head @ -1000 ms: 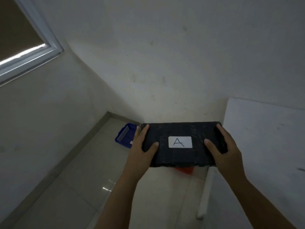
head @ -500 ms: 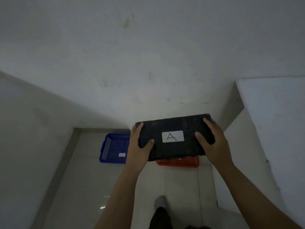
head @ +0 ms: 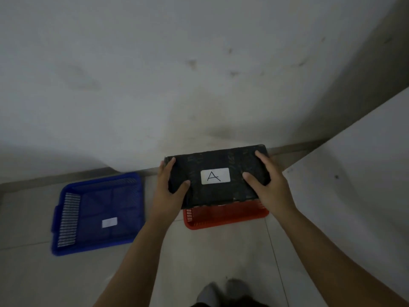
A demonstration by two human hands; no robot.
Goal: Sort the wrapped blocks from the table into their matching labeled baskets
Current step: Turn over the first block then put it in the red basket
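I hold a black wrapped block (head: pixel 199 191) flat in front of me, its white label with the letter A facing up. My left hand (head: pixel 170 193) grips its left end and my right hand (head: pixel 270 187) grips its right end. The block hangs above a red basket (head: pixel 223 217) on the floor and hides most of it. A blue basket (head: pixel 97 211) lies on the floor to the left, with a white label in its bottom that I cannot read.
A white wall rises straight ahead behind the baskets. The white table (head: pixel 358 191) fills the right side, its edge close to the red basket. My feet (head: pixel 223 291) stand on the pale tiled floor at the bottom.
My view has tilted down and swung round, so both baskets and the floor now show in full. The block stays in both hands and now hangs over the red basket.
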